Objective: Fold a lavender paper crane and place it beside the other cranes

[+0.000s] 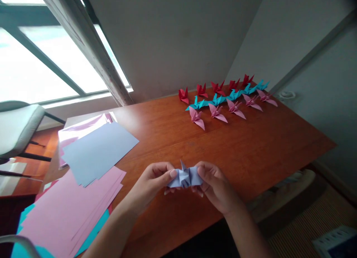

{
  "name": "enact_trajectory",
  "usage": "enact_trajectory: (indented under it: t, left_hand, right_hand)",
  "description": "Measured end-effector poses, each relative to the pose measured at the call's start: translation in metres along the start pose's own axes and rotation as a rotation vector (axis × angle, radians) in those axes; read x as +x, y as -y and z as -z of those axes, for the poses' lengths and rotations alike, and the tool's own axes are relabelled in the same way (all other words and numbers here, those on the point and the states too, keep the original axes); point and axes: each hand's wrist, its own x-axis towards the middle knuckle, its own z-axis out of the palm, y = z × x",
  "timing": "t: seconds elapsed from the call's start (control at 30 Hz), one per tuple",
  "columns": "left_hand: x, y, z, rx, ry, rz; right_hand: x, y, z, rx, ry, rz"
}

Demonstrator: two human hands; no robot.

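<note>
A pale blue folded paper crane [184, 177] is held just above the wooden table [251, 150] near its front edge. My left hand [156, 180] pinches its left wing between thumb and fingers. My right hand [213, 185] pinches its right wing the same way. The crane's pointed tip sticks up between the two hands.
Three rows of finished paper cranes stand at the far right of the table: red [216, 87], teal [219, 99] and pink [217, 112]. Loose sheets lie at the left, pale blue [97, 150] over pink [69, 209]. A grey chair [16, 127] stands by the window.
</note>
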Motion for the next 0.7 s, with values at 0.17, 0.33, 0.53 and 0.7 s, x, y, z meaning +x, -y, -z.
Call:
enact_trajectory:
  t: [0.17,0.33,0.53,0.7]
  left_hand:
    - [0.000,-0.001,-0.002,-0.096,0.003,0.034]
    - [-0.003,0.005,-0.004,-0.248,0.011,0.026]
    - [-0.004,0.014,-0.009,-0.401,0.042,-0.005]
    - [-0.005,0.011,-0.007,-0.442,0.026,-0.091]
  right_hand:
    - [-0.001,0.002,0.004,-0.059,0.075,-0.005]
    - [0.001,-0.007,-0.003,0.173,0.042,-0.041]
    - [0.002,-0.026,-0.017,0.467,-0.043,-0.015]
    - [0.002,-0.022,-0.017,0.477,0.059,0.039]
